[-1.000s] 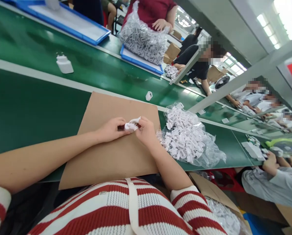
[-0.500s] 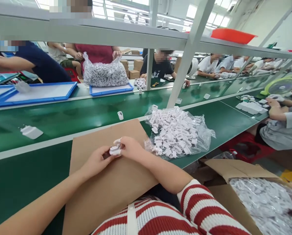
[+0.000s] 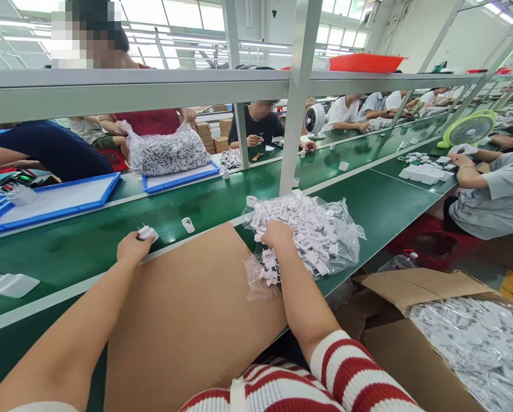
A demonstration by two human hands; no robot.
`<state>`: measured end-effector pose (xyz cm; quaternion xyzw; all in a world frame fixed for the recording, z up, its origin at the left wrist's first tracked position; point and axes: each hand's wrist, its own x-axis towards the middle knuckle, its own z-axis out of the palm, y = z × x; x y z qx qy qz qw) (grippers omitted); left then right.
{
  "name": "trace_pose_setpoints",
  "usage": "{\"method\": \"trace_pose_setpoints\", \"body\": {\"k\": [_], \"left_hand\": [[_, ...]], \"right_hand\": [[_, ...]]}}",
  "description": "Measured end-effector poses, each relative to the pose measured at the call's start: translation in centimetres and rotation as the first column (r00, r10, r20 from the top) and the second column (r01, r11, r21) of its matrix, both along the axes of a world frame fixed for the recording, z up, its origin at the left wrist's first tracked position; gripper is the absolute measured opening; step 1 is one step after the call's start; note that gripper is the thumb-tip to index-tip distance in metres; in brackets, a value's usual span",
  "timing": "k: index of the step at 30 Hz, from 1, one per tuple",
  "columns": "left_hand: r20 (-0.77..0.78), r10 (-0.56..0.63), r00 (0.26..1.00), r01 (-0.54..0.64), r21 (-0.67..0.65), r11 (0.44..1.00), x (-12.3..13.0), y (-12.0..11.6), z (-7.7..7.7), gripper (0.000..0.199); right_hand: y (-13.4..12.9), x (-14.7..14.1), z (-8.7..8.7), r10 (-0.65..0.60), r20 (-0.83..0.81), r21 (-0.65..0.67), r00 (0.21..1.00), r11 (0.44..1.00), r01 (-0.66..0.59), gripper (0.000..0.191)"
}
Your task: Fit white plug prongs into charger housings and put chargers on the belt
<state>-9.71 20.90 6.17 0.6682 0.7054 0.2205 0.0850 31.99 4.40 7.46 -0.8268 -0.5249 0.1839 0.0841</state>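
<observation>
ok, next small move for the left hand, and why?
I'd probably have the left hand release its white plug onto the green belt: it holds the plug at the belt's near edge, another plug lies there, and the right hand is busy at the bagged pile of white pieces.

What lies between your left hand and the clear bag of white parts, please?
In the head view, a white casing on the green belt, a pale strip and part of the cardboard sheet lie between the left hand and the bag.
</observation>
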Motion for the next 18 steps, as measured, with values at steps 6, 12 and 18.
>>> {"method": "trace_pose_setpoints", "body": {"k": [6, 12, 18], "left_hand": [[-0.023, 0.254, 0.967, -0.218, 0.442, 0.870, 3.9, -1.1, -1.6, 0.072], [-0.113, 0.056, 0.992, -0.048, 0.069, 0.996, 9.4, 0.1, -2.4, 0.065], [0.024, -0.074, 0.997, 0.073, 0.002, 0.997, 10.3, -1.6, -1.7, 0.047]], "right_hand": [[0.5, -0.1, -0.7, -0.044, 0.020, 0.030, 0.999, 0.999, 0.043, 0.023], [1.1, -0.9, -1.7, -0.078, 0.052, 0.106, 0.996, 0.992, 0.073, 0.035], [0.8, -0.9, -1.6, -0.022, -0.051, 0.210, 0.998, 0.977, 0.032, 0.050]]}}
